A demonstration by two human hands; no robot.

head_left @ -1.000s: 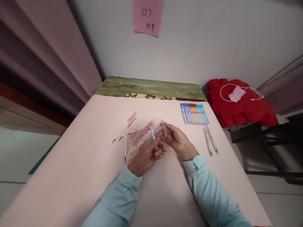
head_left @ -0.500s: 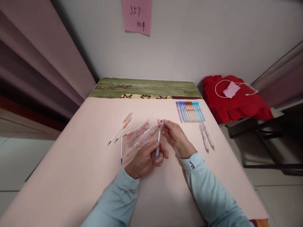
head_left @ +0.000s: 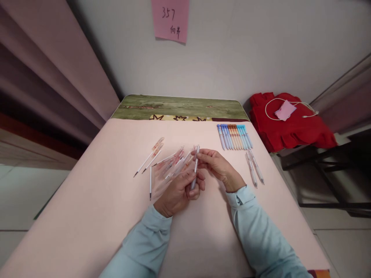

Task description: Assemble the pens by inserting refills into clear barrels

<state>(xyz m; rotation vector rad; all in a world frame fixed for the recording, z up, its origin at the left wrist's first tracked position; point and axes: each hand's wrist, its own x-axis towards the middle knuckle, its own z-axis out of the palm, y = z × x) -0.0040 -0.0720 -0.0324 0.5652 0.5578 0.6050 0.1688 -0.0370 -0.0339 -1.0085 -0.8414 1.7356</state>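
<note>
Both hands hold one clear pen [head_left: 195, 166] upright over the pink table [head_left: 101, 200]. My left hand [head_left: 178, 192] is closed round its lower end. My right hand [head_left: 218, 166] pinches its upper end with the fingertips. Just left of the hands lies a loose heap of clear pink pens and refills [head_left: 168, 166]. Two more pink-ended pens [head_left: 150, 155] lie a little further left, and a single thin refill [head_left: 150, 182] lies in front of them.
A tidy row of several blue and orange pens [head_left: 234, 136] lies at the table's far right, with two whitish pens [head_left: 254, 168] in front of it. A red cloth [head_left: 290, 125] with a white cable covers a chair at the right. A pink note [head_left: 171, 19] hangs on the wall.
A second ago the hands held two separate pieces close together. Now they have joined on one pen, which both hands hold upright. The view has also shifted slightly.
</note>
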